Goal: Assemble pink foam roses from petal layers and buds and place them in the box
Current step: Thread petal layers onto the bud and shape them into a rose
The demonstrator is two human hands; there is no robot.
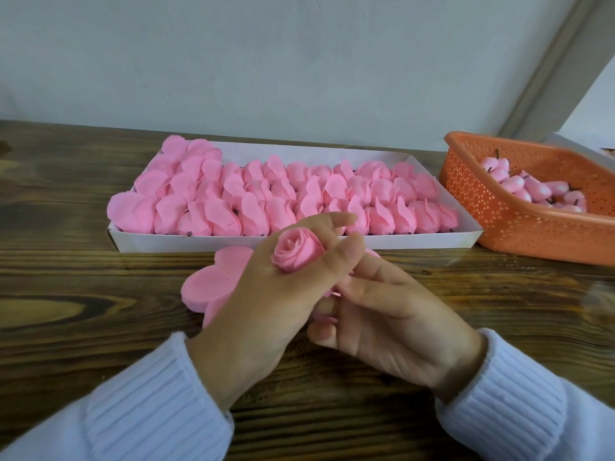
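Rose [298,252] held above the middle of the table [83,277], just in front of the box [299,242]. The left hand [266,294] grips it, thumb and forefinger curled round the bloom. The right hand [392,314], touching the left and lower, curls its fingers round pink foam at the rose's underside. Bloom: a tight spiral of thin, smooth pink petals. Petal layers [206,287] lie stacked under the left hand; buds [532,191] fill the basket [499,211] at the right edge.
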